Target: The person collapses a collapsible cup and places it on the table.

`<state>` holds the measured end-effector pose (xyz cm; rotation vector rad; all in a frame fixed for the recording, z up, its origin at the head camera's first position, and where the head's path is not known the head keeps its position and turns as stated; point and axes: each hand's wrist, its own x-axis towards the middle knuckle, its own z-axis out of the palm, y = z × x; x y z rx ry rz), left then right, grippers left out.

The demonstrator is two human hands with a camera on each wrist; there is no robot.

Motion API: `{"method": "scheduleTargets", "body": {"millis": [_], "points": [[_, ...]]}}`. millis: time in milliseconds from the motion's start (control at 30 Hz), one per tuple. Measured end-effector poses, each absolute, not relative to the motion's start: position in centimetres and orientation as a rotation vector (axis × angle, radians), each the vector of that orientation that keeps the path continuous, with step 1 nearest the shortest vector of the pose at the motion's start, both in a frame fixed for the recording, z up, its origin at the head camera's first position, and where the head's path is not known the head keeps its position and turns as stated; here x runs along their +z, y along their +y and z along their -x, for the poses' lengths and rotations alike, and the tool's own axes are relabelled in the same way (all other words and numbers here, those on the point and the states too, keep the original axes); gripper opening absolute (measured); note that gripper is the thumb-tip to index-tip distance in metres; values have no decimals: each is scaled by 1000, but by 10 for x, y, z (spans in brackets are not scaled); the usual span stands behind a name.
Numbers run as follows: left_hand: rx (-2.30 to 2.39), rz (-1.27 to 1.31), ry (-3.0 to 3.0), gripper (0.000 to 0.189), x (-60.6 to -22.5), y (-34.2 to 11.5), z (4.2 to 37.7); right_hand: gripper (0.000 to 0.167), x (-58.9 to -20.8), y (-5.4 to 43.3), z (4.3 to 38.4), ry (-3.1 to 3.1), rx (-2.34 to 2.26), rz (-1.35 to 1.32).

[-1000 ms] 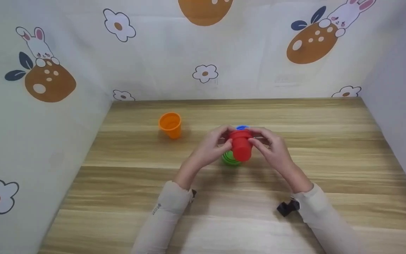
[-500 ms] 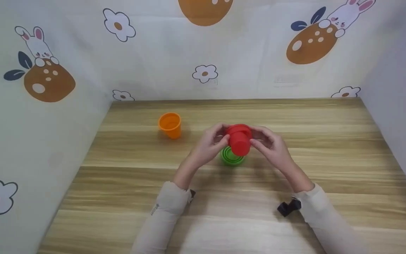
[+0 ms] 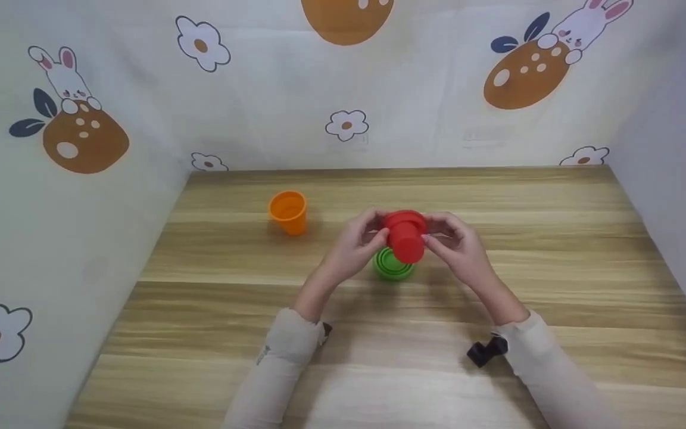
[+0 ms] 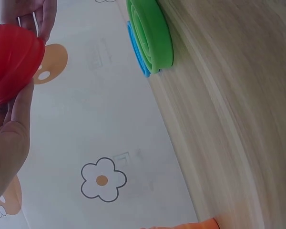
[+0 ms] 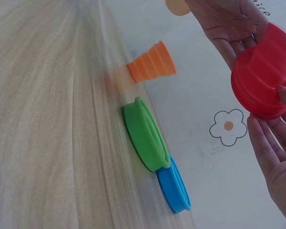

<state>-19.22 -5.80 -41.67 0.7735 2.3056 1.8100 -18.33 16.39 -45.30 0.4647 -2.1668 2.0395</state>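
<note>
A red collapsible cup [image 3: 407,239] is held in the air above the table, its narrow end tilted toward me and its wide rim farther away. My left hand [image 3: 352,245] grips its left side, with the thumb on the near face. On the opposite side my right hand [image 3: 465,247] pinches it between thumb and fingers. The right wrist view shows the cup's stepped wall [image 5: 267,67] partly drawn out. Below it on the table lies a flattened green collapsible cup [image 3: 389,271]. A flattened blue one [image 5: 173,185] is beside the green, hidden in the head view.
An orange collapsible cup [image 3: 288,213], fully extended, stands at the back left of the wooden table [image 3: 212,333]. Patterned cloth walls [image 3: 277,89] enclose the back and sides. A black wrist piece [image 3: 486,350] juts from my right cuff.
The red cup has risen slightly and tilted, showing more of its rim, and now covers the blue cup in the head view. Over the last half second both hands have barely moved.
</note>
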Motion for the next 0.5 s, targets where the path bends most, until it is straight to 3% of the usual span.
{"method": "scheduleTargets", "body": {"millis": [500], "points": [[1691, -709, 2305, 36, -419, -58, 192, 25, -455, 162, 184, -2180, 1869, -434]]}}
